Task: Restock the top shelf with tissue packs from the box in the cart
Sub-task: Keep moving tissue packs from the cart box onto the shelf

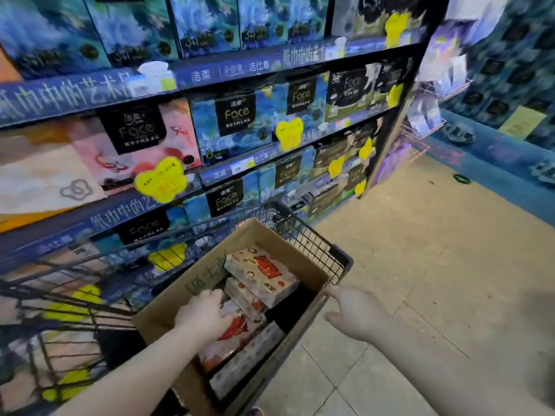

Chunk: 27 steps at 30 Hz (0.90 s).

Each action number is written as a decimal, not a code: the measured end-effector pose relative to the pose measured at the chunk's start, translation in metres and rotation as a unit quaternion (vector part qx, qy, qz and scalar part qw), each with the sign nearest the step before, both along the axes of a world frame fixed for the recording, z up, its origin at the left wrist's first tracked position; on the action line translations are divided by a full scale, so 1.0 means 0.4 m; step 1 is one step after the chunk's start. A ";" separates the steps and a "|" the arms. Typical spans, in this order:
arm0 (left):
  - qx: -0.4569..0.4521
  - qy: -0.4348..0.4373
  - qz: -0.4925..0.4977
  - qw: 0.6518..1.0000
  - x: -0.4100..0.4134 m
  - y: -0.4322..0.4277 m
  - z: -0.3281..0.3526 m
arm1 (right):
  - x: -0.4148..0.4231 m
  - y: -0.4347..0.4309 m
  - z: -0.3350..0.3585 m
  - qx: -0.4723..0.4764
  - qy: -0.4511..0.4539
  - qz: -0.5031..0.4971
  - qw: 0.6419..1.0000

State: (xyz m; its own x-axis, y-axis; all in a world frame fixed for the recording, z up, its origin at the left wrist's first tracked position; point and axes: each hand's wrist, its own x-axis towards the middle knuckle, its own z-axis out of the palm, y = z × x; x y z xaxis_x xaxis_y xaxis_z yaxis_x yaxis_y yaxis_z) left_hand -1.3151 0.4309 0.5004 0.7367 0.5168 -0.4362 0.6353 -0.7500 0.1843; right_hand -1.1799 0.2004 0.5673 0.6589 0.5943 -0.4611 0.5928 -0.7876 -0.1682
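The left hand is inside the box in the cart, fingers curled over a pack. The pack has a cream wrap with a red fish print. A second pack lies tilted just beyond the fingers. The right hand holds nothing; its fingers are straight, at the box rim.

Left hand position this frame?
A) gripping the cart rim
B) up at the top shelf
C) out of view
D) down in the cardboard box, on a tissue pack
D: the left hand is down inside the cardboard box, its fingers curled over a tissue pack with a red print, not on the shelves or the cart.
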 end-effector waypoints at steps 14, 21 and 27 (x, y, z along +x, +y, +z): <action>-0.108 0.069 0.208 0.970 0.178 0.054 -0.174 | 0.341 0.312 -0.317 -0.073 0.125 0.116 0.983; -0.230 -0.002 0.356 0.906 0.349 0.056 -0.312 | 0.416 0.427 -0.497 -0.085 0.179 0.131 0.971; -0.245 -0.028 0.463 0.851 0.455 0.064 -0.441 | 0.434 0.464 -0.621 -0.098 0.220 0.132 0.962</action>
State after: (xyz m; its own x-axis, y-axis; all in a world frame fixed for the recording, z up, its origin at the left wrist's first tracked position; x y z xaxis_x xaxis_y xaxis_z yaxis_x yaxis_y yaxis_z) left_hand -1.1330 0.4566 0.3242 0.1389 0.6531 -0.7444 0.8926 0.2430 0.3798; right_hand -1.0063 0.3858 0.3189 0.2124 0.5877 -0.7807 0.6813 -0.6618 -0.3128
